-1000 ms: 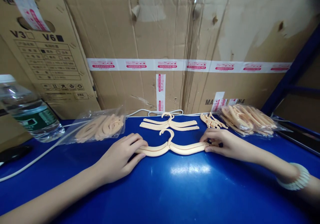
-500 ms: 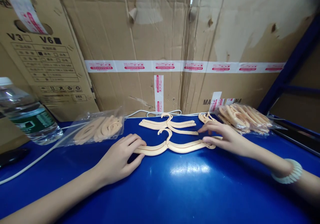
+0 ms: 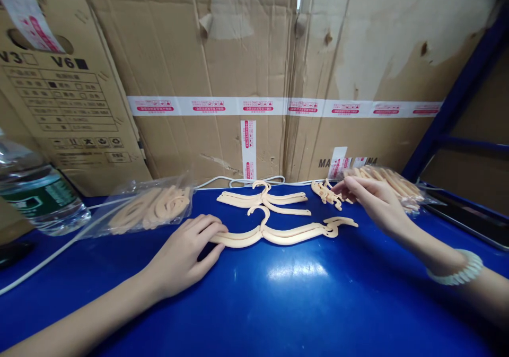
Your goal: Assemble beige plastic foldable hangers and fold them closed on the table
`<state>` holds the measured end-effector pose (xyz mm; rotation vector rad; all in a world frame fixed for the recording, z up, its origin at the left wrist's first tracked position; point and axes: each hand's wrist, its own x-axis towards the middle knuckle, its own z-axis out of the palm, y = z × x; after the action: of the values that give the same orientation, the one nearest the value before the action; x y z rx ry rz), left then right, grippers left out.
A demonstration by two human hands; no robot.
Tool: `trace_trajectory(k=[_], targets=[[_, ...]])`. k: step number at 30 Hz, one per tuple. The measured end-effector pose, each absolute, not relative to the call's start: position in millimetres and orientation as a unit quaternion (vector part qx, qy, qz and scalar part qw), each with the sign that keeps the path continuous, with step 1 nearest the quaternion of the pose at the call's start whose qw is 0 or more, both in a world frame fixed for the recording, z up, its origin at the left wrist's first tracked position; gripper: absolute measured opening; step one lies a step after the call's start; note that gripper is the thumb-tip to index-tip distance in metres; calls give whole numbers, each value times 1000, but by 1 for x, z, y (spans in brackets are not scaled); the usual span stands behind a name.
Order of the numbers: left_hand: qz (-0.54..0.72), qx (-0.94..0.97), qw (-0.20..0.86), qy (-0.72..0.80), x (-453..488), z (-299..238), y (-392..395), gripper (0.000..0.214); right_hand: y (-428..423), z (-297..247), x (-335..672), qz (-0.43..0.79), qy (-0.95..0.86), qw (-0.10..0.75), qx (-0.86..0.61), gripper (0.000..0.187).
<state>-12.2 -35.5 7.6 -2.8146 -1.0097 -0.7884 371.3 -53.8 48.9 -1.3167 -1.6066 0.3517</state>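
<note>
A beige folding hanger lies on the blue table, its hook pointing away from me and a small extra piece at its right end. My left hand grips the hanger's left end between thumb and fingers. Just behind lies a second beige hanger, with one arm splayed lower on the right. Over at the far right, my right hand is at a small pile of beige hanger parts, fingers drawn together. Whatever those fingertips hold, if anything, cannot be made out.
Clear bags of beige parts lie at left and right. A water bottle, a white cable and a dark mouse are on the left. Cardboard stands along the back; a dark flat device lies far right.
My right hand has moved off the front hanger's right end, back and to the right, to the pile of small parts, its fingers closing. My left hand keeps its grip.
</note>
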Motion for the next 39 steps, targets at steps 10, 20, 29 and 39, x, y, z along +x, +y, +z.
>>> trace_trajectory(k=[10, 20, 29, 39], targets=[[-234, -912, 9, -336, -13, 10, -36, 21, -55, 45, 372, 150, -647, 521, -537, 51], [-263, -918, 39, -295, -12, 12, -40, 19, -55, 40, 362, 123, -760, 384, -510, 40], [-324, -925, 101, -172, -11, 13, -44, 20, -47, 20, 359, 33, -847, 261, -462, 32], [-303, -929, 147, -153, -9, 12, -43, 22, -40, 15, 360, 11, -835, 298, -462, 27]])
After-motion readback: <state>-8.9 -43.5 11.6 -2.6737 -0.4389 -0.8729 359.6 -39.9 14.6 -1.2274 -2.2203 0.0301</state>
